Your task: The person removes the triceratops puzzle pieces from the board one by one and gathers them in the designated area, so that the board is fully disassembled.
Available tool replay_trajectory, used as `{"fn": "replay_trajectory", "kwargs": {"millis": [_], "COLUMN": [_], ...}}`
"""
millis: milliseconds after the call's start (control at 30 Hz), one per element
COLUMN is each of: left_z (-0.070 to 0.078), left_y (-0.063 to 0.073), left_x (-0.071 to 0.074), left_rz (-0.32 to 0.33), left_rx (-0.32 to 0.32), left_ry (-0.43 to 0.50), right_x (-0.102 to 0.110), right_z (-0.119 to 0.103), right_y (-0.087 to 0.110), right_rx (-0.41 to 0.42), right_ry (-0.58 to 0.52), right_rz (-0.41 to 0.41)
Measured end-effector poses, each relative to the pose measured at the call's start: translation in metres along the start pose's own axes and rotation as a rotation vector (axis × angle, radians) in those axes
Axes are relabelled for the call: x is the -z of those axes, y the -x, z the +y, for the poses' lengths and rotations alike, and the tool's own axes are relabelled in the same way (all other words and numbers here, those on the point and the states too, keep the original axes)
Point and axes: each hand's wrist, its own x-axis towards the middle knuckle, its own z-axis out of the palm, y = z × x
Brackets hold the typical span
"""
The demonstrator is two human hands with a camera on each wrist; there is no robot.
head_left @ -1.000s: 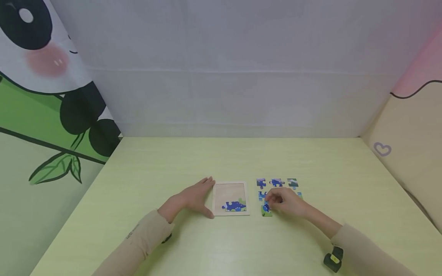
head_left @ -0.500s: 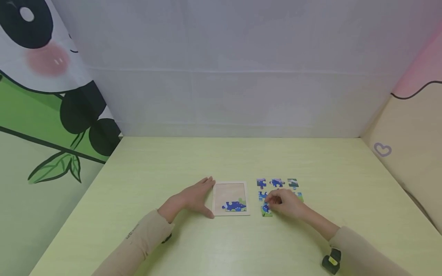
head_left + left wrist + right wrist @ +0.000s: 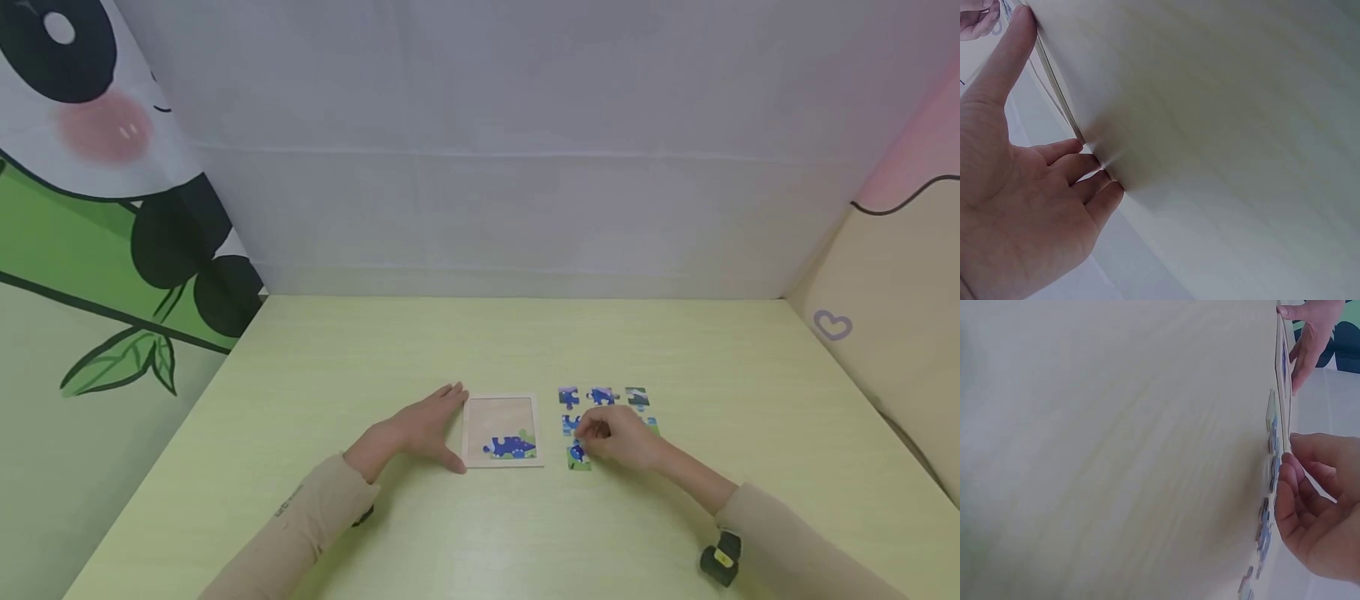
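My left hand (image 3: 423, 427) lies spread along the left side of a square wooden puzzle frame (image 3: 467, 433), thumb near its lower corner and fingertips at the upper one. Inside the frame's lower right sit joined blue and green jigsaw pieces (image 3: 512, 447). My right hand (image 3: 622, 437) hangs just over the loose pieces, its fingers loosely curled with nothing visible between them. Its fingertips are right at a blue and green jigsaw piece (image 3: 578, 458) in the lowest row. In the right wrist view the right hand (image 3: 1319, 500) stands close to the row of pieces, seen edge-on. The right hand hides some pieces.
More loose pieces lie in rows to the right of the frame, among them a purple-blue piece (image 3: 568, 397), another blue piece (image 3: 602, 396) and a grey-green piece (image 3: 637, 396). The pale table (image 3: 375, 350) ends at a grey back wall (image 3: 525, 217).
Both hands stay in nearly the same places. The frame and the pieces show no clear movement; the right wrist shifts only slightly.
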Motion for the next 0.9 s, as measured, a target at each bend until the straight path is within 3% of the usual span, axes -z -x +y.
{"fn": "replay_trajectory", "kwargs": {"millis": [233, 400, 567, 900], "left_z": [-0.001, -0.002, -0.002, -0.002], "left_y": [0.0, 0.0, -0.001, 0.0], "left_x": [0.002, 0.002, 0.001, 0.001], "left_rz": [0.006, 0.005, -0.001, 0.005], "left_rx": [0.002, -0.01, -0.012, -0.014], "left_ry": [-0.002, 0.004, 0.007, 0.004], "right_x": [-0.006, -0.022, -0.038, -0.053], "right_z": [-0.02, -0.033, -0.042, -0.052], "right_y": [-0.023, -0.039, -0.052, -0.058], "right_rx": [0.001, 0.045, 0.038, 0.036], "right_ry": [-0.005, -0.038, -0.072, -0.036], "right_rz": [-0.03, -0.054, -0.084, -0.109]}}
